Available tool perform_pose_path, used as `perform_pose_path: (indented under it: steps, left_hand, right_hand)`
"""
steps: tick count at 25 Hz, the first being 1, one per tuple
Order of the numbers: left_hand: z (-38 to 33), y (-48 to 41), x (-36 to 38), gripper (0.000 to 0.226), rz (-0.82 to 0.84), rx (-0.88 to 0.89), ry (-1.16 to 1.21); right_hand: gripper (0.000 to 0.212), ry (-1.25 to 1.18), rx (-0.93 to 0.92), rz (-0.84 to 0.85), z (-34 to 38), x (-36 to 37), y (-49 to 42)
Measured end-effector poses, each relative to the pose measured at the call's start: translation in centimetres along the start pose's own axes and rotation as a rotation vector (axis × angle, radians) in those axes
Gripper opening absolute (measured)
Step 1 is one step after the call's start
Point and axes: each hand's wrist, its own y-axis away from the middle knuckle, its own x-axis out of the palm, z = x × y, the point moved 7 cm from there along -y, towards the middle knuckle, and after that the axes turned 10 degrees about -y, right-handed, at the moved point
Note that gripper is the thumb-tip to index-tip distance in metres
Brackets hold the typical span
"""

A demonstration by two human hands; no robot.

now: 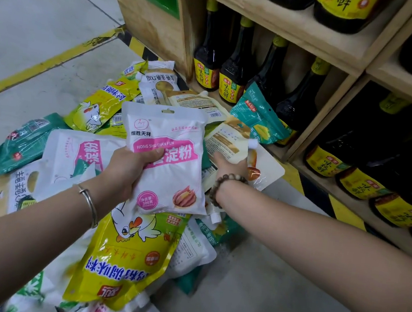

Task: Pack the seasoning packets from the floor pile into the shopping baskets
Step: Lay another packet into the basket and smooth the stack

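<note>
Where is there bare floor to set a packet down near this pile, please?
Bare concrete floor lies lower right, between the packet pile and the striped shelf base; more lies upper left beyond the yellow floor line. The pile and the soy sauce bottles' shelf are crowded.

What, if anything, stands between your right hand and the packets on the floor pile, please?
Nothing visible does: the right hand touches a cream packet on the pile. The white and pink packet held by the left hand sits beside it, not in between. No basket is in view.
</note>
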Motion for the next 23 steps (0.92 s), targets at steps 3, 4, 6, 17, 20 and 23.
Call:
perform_pose_path:
  steps: [3, 4, 6, 17, 20, 23]
  left_hand:
    - [-0.4, 0.4, 0.8, 0.023, 0.018, 0.015, 0.001]
    - [-0.5, 0.5, 1.0, 0.022, 0.022, 0.027, 0.003]
    - [-0.8, 0.7, 1.3, 0.021, 0.029, 0.052, 0.016]
    - [-2.2, 1.2, 8.4, 0.014, 0.144, 0.192, 0.13]
    - [-2.9, 3.2, 12.0, 0.007, 0.198, 0.263, 0.125]
    - [-4.0, 6.3, 15.6, 0.009, 0.275, 0.361, 0.099]
  right_hand:
    - [0.045, 0.157, -0.058, 0.0, 2.0, 0.1, -1.5]
    - [0.035, 0.166, -0.051, -0.005, 2.3, -0.3, -1.9]
    - [0.023, 0.065, -0.073, 0.014, 2.8, -1.5, -2.5]
    - [0.019, -0.119, -0.405, -0.079, 9.3, -16.2, -0.6]
    - [0.022, -0.092, -0.528, -0.191, 11.2, -20.4, 1.7]
    - [0.025, -0.14, -0.571, -0.295, 12.0, -25.2, 4.0]
